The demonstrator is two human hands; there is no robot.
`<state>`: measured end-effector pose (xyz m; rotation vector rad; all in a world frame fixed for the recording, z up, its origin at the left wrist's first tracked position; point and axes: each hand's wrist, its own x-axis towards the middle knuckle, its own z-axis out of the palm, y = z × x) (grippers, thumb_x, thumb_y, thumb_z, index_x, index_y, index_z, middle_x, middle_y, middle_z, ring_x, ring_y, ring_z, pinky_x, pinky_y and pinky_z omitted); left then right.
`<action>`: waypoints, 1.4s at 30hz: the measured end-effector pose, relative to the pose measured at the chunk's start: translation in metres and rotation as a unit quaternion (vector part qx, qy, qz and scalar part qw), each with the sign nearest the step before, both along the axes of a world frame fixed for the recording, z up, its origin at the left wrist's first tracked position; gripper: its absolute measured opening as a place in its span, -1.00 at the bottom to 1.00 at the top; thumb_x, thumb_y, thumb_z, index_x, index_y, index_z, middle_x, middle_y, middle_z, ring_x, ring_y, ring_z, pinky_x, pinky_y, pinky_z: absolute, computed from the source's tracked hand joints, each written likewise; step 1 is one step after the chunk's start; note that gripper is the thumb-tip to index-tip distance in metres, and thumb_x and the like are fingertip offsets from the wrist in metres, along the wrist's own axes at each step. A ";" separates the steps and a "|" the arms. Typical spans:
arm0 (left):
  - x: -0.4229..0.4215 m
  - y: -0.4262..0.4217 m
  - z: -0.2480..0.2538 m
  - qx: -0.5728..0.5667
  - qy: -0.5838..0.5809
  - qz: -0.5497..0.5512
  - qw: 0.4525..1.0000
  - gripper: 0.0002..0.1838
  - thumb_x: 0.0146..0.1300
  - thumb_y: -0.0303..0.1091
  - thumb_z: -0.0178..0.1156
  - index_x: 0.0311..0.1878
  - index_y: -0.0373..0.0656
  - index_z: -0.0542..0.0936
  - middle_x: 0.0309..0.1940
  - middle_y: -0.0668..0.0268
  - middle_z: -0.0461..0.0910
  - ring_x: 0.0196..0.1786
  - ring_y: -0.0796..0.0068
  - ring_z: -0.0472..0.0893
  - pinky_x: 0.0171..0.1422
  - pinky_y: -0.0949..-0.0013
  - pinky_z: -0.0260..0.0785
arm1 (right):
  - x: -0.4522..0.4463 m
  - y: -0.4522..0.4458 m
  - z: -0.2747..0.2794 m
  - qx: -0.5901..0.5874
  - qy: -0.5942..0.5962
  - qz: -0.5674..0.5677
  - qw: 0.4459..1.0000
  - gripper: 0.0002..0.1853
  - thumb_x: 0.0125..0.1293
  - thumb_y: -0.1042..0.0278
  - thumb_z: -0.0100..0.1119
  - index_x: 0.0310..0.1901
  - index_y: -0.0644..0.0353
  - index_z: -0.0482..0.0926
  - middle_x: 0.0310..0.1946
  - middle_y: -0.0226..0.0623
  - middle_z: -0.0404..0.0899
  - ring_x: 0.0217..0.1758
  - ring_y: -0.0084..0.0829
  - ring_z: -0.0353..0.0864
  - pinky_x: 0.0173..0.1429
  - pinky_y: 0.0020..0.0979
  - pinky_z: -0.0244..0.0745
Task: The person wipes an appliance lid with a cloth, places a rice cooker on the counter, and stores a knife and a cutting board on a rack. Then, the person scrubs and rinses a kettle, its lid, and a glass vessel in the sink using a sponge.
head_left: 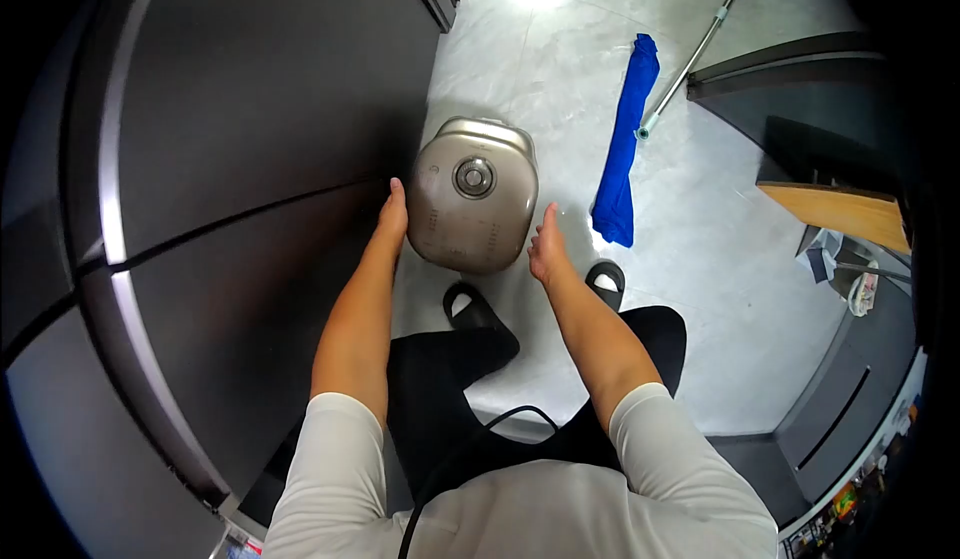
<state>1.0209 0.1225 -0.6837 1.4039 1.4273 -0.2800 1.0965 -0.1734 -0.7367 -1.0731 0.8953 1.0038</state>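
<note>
A rounded, glossy grey-brown container [474, 221] with a round dial on its lid is in front of me, close to the dark cabinet. My left hand [394, 215] is at its left side, thumb pointing up; I cannot tell whether the palm touches it. On the other side, my right hand [546, 249] is open, with a small gap between it and the container. Some of the fingers of both hands are hidden from above.
Tall dark cabinet doors [250, 89] rise on the left. A long blue cloth bundle [625, 144] lies on the grey floor [720, 289], beside a metal pole [700, 51]. To the right is a wooden-edged panel [840, 214]. My slippers [478, 309] are just behind the container.
</note>
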 end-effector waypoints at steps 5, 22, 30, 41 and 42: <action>0.012 0.020 -0.008 -0.140 -0.051 -0.043 0.988 0.09 0.40 0.64 -0.28 0.62 -0.15 0.27 0.65 0.10 0.18 0.66 0.09 0.17 0.69 0.01 -0.05 | 0.001 0.015 -0.065 0.069 -0.020 -0.072 0.995 0.05 0.48 -0.57 -0.20 0.68 0.13 -0.09 0.67 0.03 0.00 0.67 -0.04 0.10 0.67 -0.01 0.04; 0.053 -0.041 0.082 -0.148 -0.030 -0.007 0.988 0.01 0.44 0.58 -0.24 0.62 -0.09 0.29 0.64 0.07 0.19 0.65 0.05 0.18 0.65 -0.12 0.03 | 0.008 -0.012 -0.006 0.186 -0.041 -0.082 0.978 -0.03 0.49 -0.59 -0.25 0.57 0.16 0.27 0.51 -0.12 0.36 0.54 -0.18 0.34 0.57 -0.06 0.28; 0.065 -0.170 0.308 -0.147 -0.032 -0.013 0.989 -0.01 0.48 0.54 -0.25 0.61 -0.15 0.28 0.63 0.04 0.20 0.65 0.08 0.18 0.68 0.01 0.04 | 0.023 -0.143 0.229 0.231 0.053 -0.123 0.964 -0.14 0.55 -0.49 -0.22 0.52 0.13 0.35 0.44 -0.17 0.45 0.45 -0.25 0.44 0.52 -0.17 0.34; 0.157 -0.426 0.676 -0.185 -0.036 -0.134 0.973 -0.10 0.55 0.46 -0.38 0.60 -0.10 0.27 0.58 0.12 0.28 0.59 0.11 0.30 0.62 -0.05 0.20 | 0.064 -0.405 0.633 0.167 0.024 -0.241 0.956 -0.21 0.63 -0.36 -0.27 0.44 0.25 0.43 0.37 -0.14 0.53 0.38 -0.29 0.53 0.44 -0.22 0.43; 0.170 -0.440 0.695 -0.205 -0.050 -0.161 0.964 -0.11 0.56 0.45 -0.38 0.59 -0.10 0.28 0.56 0.13 0.31 0.57 0.12 0.34 0.60 -0.06 0.23 | 0.062 -0.417 0.647 0.200 -0.007 -0.275 0.940 -0.22 0.64 -0.34 -0.27 0.44 0.28 0.42 0.38 -0.10 0.53 0.38 -0.26 0.54 0.45 -0.20 0.44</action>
